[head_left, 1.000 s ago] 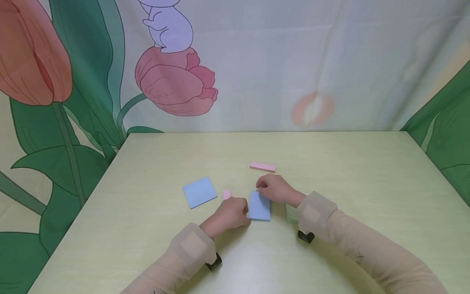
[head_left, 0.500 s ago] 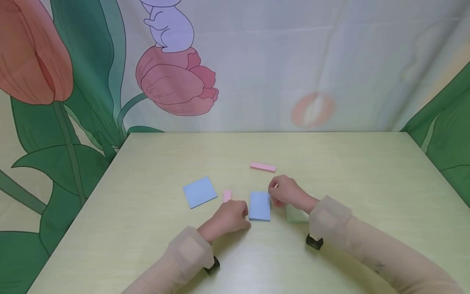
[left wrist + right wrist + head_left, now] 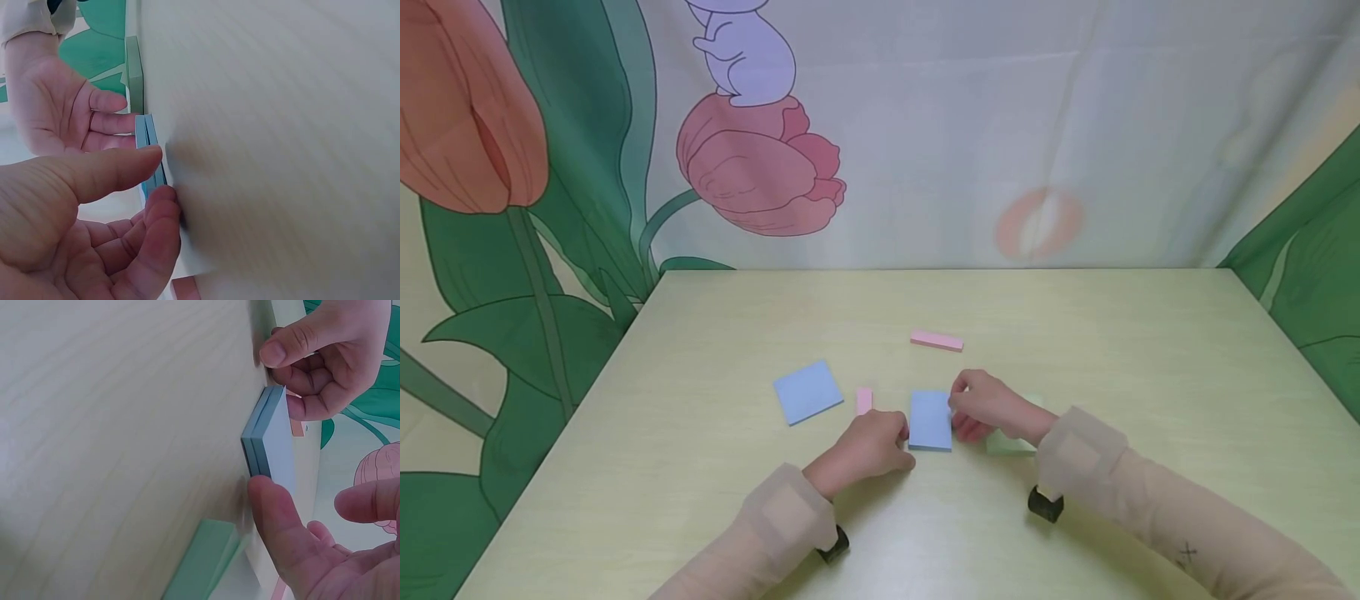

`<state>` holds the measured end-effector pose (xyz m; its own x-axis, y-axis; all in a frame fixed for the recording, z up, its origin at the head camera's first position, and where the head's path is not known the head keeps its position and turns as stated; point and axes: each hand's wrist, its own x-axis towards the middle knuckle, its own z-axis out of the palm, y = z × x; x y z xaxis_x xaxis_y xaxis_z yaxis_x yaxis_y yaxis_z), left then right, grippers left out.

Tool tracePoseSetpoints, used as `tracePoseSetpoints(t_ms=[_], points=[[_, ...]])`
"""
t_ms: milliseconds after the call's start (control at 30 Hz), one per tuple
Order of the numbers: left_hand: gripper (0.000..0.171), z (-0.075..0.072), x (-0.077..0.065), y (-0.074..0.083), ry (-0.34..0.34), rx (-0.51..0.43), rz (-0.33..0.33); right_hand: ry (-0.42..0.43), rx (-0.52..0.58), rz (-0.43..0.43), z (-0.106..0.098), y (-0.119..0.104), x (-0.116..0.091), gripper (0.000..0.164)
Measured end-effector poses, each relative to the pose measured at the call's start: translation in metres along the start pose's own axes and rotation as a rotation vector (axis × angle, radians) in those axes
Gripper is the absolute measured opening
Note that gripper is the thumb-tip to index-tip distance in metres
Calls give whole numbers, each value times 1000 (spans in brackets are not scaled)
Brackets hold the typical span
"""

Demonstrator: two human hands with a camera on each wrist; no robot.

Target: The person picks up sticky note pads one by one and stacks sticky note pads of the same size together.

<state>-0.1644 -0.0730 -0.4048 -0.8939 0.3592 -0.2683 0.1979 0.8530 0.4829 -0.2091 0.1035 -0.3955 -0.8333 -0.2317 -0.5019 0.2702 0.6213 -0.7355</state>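
Observation:
Two blue sticky note pads (image 3: 930,421) lie stacked on the table between the hands; their two layers show in the right wrist view. My left hand (image 3: 871,444) is at the stack's left side, fingers loosely curled, gripping nothing. Whether it touches the stack I cannot tell. My right hand (image 3: 992,406) is at the right side, its fingers spread and relaxed, one fingertip against the stack's edge in the right wrist view (image 3: 269,494). A green sticky note pad (image 3: 1009,443) lies partly hidden under my right hand and wrist.
Another blue sticky note pad (image 3: 808,392) lies to the left, slightly turned. A small pink pad (image 3: 865,400) sits just beyond my left hand. A narrow pink pad (image 3: 937,341) lies farther back. A printed curtain (image 3: 925,150) hangs behind the table's far edge.
My right hand has moved from the top of the blue stack to its right side, then slightly nearer, its fingers opening. My left hand has shifted only slightly. The pads look unmoved.

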Motion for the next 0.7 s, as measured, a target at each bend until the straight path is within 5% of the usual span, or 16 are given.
tracePoseSetpoints(t_ms=[700], points=[[21, 2, 0, 0, 17, 13, 18, -30, 5, -11, -2, 1, -5, 14]])
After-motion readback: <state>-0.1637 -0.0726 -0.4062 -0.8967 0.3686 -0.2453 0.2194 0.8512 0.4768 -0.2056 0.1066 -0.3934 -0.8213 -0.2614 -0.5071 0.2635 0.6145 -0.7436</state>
